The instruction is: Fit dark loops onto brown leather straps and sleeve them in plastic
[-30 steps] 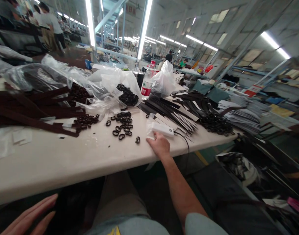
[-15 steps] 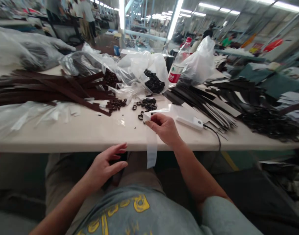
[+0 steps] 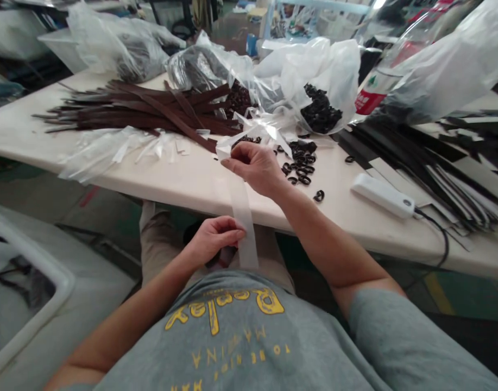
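Observation:
A translucent white plastic strip hangs over the table's front edge, its lower end above my lap. At the strip's upper end, my right hand is closed in a pinch just above the tabletop. My left hand is lower, thumb and bent fingers together at the strip's left edge. Just right of my right hand lie several small black loops, with one more loop apart from them. Behind it, crumpled clear plastic lies on the table.
Dark brown strips are piled at the left. A clear bag with black pieces stands behind, beside a red-labelled bottle. A white corded device and black strips lie at the right. A white bin stands lower left.
The view has turned left and come closer to the table. My left hand has moved to the plastic strip, its fingers closing from spread to a pinch. My right hand still pinches the strip.

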Demonstrator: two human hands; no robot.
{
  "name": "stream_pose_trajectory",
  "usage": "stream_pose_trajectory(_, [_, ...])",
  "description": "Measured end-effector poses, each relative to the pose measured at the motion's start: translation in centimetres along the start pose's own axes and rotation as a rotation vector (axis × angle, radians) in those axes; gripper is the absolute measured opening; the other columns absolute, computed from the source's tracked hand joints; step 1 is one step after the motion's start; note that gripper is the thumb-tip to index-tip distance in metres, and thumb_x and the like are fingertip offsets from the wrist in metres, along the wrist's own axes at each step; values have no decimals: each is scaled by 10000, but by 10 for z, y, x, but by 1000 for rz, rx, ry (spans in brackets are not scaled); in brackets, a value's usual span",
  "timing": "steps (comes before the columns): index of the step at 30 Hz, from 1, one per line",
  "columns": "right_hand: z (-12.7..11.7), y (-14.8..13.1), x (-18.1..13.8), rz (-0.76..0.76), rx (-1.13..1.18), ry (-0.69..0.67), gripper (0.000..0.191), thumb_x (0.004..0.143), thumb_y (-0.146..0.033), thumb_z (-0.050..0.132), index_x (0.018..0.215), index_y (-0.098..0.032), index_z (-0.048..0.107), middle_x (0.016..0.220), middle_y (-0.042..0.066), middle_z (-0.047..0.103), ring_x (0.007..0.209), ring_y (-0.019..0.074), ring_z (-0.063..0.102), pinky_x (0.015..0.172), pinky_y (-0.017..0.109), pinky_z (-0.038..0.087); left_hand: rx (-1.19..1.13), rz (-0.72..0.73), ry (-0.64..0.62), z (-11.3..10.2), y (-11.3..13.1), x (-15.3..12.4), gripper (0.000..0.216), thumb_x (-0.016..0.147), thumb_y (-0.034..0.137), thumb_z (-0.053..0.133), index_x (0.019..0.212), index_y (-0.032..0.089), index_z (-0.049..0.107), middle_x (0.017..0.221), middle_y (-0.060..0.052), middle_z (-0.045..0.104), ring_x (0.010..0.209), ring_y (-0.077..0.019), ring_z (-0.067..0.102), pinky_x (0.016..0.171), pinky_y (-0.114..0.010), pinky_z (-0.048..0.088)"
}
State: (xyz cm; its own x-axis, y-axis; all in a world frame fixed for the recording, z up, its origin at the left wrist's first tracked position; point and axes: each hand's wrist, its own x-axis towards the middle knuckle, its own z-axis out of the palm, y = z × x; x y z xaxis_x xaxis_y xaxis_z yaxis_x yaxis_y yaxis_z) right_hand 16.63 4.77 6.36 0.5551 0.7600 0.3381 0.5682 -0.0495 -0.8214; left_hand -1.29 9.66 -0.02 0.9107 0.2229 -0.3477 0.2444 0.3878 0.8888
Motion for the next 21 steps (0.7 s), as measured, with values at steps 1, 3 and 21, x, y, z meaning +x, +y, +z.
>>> stream_pose_trajectory(1, [6,1,3,1,4,-11,243,826,-268,666,662,-142,539,589,-82,376,576,51,348,570,209,260,-15,-14,-2,-3,-1,-1,179,657,262,803,785,159,734,701,4,684,596,-95,584,623,-219,489])
stream_pose_trajectory(3, [15,2,10,6,1,-22,239,822,-270,668,663,-140,545,587,-84,375,577,50,340,577,207,258,-23,-54,-35,-8,-5,-3,207,664,240,793,853,165,752,774,-19,715,640,-113,616,657,-234,501])
stream_pose_trajectory(21, [82,22,45,80,-168,-518,197,851,-387,674,879,-198,723,603,-53,643,524,86,591,526,195,354,7,65,389,-105,11,-41,458,543,598,829,682,167,757,608,-46,688,540,-146,573,525,-248,490])
